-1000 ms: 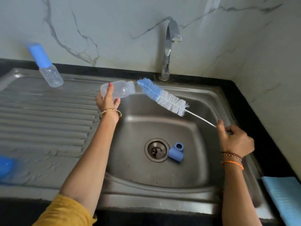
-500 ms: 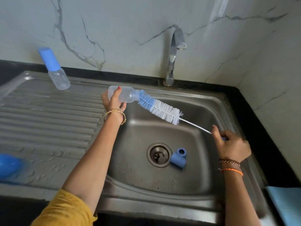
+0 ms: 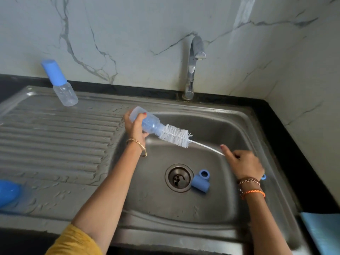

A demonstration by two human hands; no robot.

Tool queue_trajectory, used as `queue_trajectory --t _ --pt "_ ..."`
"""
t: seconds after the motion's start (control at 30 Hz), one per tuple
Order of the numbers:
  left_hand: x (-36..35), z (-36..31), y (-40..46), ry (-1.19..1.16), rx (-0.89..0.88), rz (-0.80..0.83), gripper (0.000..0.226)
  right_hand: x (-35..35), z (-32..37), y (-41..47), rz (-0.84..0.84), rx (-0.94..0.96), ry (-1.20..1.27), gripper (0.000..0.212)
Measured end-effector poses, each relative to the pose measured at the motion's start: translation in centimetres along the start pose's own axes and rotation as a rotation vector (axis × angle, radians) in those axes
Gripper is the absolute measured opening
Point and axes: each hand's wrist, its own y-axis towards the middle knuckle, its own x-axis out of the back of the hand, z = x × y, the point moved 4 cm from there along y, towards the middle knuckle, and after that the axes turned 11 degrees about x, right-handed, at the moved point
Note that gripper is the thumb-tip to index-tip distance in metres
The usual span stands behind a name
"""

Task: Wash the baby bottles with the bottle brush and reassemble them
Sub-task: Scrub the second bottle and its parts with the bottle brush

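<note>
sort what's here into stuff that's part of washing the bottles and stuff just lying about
Part of the job:
- open bottle, gripped by left hand
- bottle brush, tip inside it, handle held by right hand
- blue cap in the sink
- capped bottle on the drainboard
- tap

Lying about:
- blue cloth
- blurred blue object

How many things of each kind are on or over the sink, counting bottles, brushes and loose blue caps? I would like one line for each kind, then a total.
Bottles: 2, the open bottle in the left hand and the capped bottle on the draining board.
Brushes: 1, the bottle brush held by the right hand.
Loose blue caps: 1, the blue cap beside the drain.
Total: 4
</note>
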Motion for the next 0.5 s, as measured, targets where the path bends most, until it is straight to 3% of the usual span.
queue_trajectory --t 0.07,0.13,0.23,0.37,0.5 --pt "0.8 -0.1 0.7 -0.035 0.011 0.006 0.045 -0.6 0.5 -0.2 0.131 0.081 0.086 0.051" --pt "1.4 -0.7 1.3 -0.189 0.046 -0.007 0.059 -1.1 1.0 -0.3 0.147 0.202 0.241 0.028" --pt "1.9 -1.6 2.1 -0.342 0.066 -0.034 0.049 -1.2 1.0 0.1 -0.078 0.475 0.192 0.013" --pt "1.9 -0.8 1.8 -0.328 0.099 -0.062 0.055 -0.7 1.3 0.0 -0.375 0.654 -0.027 0.028" --pt "3.0 0.4 1.2 -0.404 0.093 -0.039 0.079 -1.1 2.1 -0.6 -0.371 0.575 -0.066 0.03"
